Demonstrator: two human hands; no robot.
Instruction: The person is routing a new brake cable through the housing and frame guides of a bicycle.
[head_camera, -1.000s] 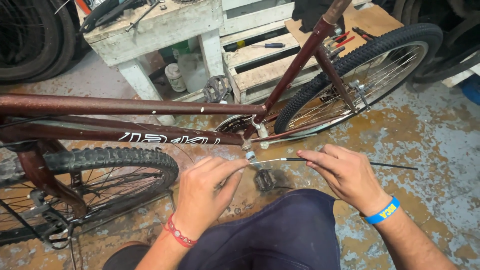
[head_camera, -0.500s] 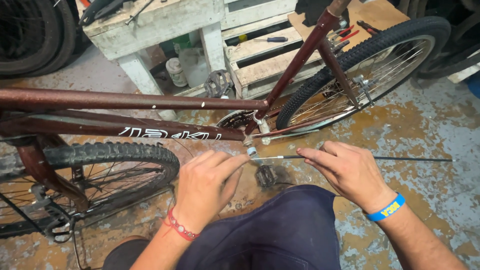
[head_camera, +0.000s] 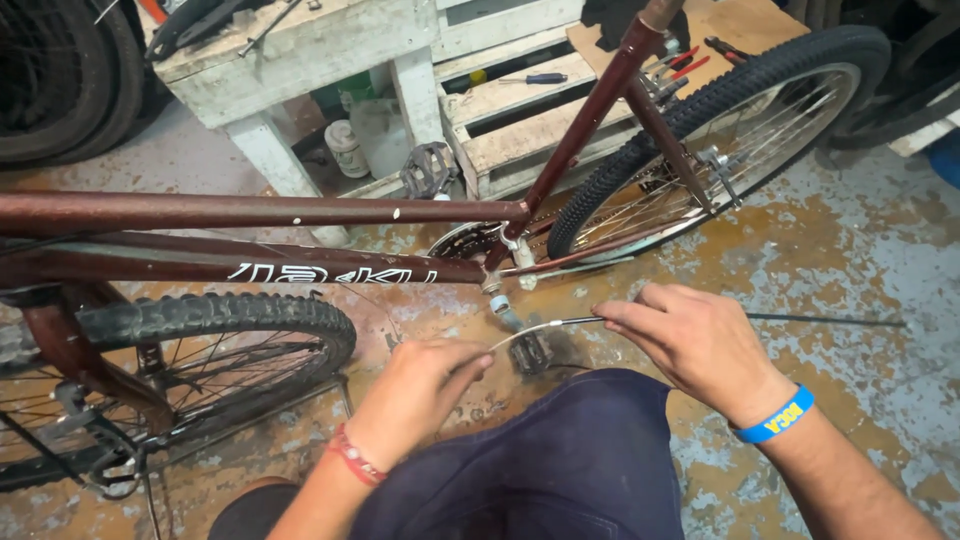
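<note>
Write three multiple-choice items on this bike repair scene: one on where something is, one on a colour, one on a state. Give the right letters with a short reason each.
1. Where does the bicycle pedal lie?
A. on the wooden bench
B. on the floor between the two hands
C. on the rear tyre

2. What colour is the wristband on the right hand?
A. blue
B. green
C. white

3. How is the cable held?
A. loose on the floor
B. by the left hand alone
C. pinched by both hands

Answers:
1 B: it lies on the stained floor below the cable.
2 A: the band is blue with yellow print; the left hand wears a red one.
3 C: fingers of both hands grip it, and its dark part runs out to the right.
</note>
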